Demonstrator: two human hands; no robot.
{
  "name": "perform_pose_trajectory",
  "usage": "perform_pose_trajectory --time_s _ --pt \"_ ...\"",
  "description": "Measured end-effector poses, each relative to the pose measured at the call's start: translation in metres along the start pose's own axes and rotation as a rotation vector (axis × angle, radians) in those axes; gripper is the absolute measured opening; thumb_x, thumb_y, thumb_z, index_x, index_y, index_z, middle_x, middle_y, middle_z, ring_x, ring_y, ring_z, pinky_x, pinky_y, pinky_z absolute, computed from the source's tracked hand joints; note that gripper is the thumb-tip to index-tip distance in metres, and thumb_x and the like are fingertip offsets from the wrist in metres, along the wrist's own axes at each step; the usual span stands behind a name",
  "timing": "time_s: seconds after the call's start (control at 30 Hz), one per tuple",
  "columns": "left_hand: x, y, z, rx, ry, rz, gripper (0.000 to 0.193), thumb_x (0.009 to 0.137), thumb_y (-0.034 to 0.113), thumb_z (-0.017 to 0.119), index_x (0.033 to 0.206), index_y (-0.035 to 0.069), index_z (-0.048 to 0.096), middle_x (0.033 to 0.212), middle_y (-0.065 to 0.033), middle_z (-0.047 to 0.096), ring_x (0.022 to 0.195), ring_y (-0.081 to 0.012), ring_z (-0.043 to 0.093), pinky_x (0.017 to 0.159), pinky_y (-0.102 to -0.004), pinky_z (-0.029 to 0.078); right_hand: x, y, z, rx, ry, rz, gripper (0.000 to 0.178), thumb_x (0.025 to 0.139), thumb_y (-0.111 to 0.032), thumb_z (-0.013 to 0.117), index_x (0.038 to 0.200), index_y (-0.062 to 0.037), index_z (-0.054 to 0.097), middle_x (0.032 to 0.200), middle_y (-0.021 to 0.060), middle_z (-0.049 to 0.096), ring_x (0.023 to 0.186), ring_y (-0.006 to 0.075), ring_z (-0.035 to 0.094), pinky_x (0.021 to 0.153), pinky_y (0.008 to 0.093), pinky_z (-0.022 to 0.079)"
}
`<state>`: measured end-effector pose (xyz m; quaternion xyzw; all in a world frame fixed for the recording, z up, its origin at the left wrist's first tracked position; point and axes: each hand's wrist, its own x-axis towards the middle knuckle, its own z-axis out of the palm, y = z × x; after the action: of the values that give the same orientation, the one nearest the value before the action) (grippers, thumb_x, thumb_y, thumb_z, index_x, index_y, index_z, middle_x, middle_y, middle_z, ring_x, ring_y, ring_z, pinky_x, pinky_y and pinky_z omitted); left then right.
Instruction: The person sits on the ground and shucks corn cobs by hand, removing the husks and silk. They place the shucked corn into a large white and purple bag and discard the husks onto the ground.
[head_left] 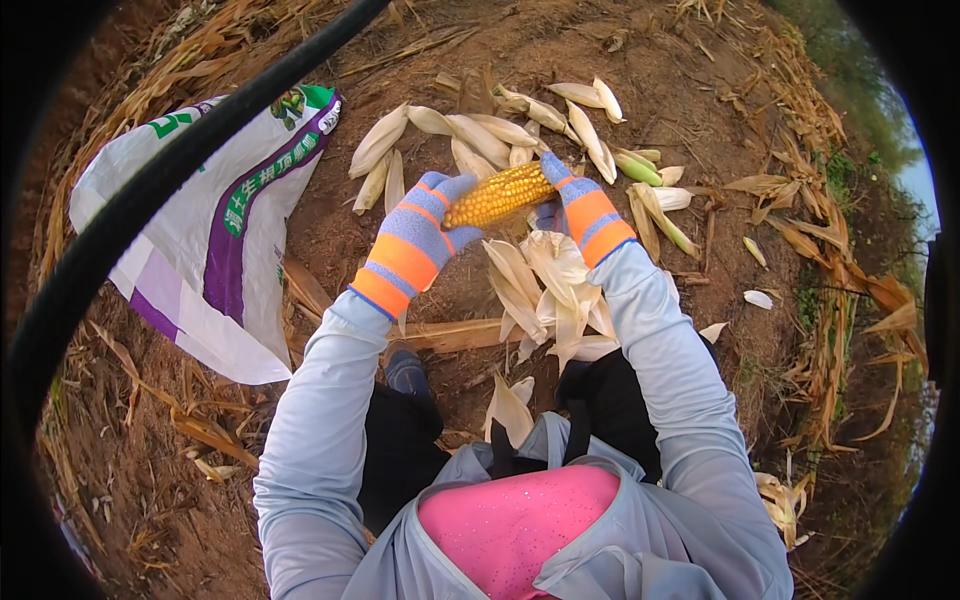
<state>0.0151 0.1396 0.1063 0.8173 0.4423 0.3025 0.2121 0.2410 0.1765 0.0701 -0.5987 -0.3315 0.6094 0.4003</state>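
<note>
A bare yellow ear of corn (503, 194) is held crosswise in front of me, its kernels facing up. My left hand (425, 225), in a grey and orange knit glove, grips its left end. At the other end, my right hand (582, 205) in a matching glove is closed round it, with the thumb on top and the other fingers partly hidden below. Pale husks (550, 280) spread out from beneath the right hand; whether they are still joined to the ear I cannot tell.
Several ears in their husks (470, 140) lie in a heap on the brown soil beyond my hands. A white, purple and green woven sack (215, 220) lies at the left. Dry stalks (440, 335) are strewn about. A black cable (180, 170) crosses the upper left.
</note>
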Motion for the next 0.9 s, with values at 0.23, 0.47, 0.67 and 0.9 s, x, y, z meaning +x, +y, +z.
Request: perform_pose_trajectory --time_s 0.23,0.47,0.67,0.9 --pt "0.0 -0.016 -0.006 -0.392 0.089 -0.425 0.053 0.069 0.02 0.068 0.112 -0.003 0.048 0.097 -0.0158 0.058 0.086 -0.0201 0.058 0.073 -0.0276 0.046 -0.001 -0.011 -0.012 -0.363 -0.116 -0.166 0.049 0.077 -0.042 0.054 0.103 -0.0006 0.05 0.08 0.0097 0.057 0.063 0.0177 0.056 0.056 0.0294 0.044" --pt "0.004 -0.027 -0.007 -0.361 0.133 -0.437 0.054 0.07 0.02 0.068 0.113 -0.004 0.046 0.097 -0.0154 0.058 0.085 -0.0164 0.057 0.073 -0.0245 0.045 0.033 0.019 -0.029 -0.618 -0.212 -0.526 0.054 0.079 -0.044 0.051 0.114 -0.0035 0.044 0.107 0.0098 0.053 0.069 0.0217 0.057 0.062 0.0324 0.048" --pt "0.004 -0.031 0.004 -0.643 0.144 -0.365 0.054 0.073 0.017 0.065 0.118 -0.002 0.042 0.107 -0.0141 0.053 0.093 -0.0172 0.054 0.078 -0.0252 0.044 0.025 0.019 -0.005 -0.15 -0.231 -0.326 0.056 0.079 -0.045 0.051 0.118 -0.0056 0.042 0.115 0.0106 0.048 0.076 0.0256 0.058 0.067 0.0369 0.048" --pt "0.004 -0.009 0.004 -0.452 0.196 -0.201 0.052 0.071 0.01 0.066 0.116 -0.002 0.043 0.109 -0.0126 0.051 0.097 -0.0178 0.051 0.082 -0.0265 0.042 -0.029 0.002 0.036 0.254 -0.523 -0.056 0.048 0.08 -0.044 0.051 0.109 -0.0061 0.048 0.099 0.011 0.056 0.074 0.0225 0.058 0.066 0.0347 0.048"
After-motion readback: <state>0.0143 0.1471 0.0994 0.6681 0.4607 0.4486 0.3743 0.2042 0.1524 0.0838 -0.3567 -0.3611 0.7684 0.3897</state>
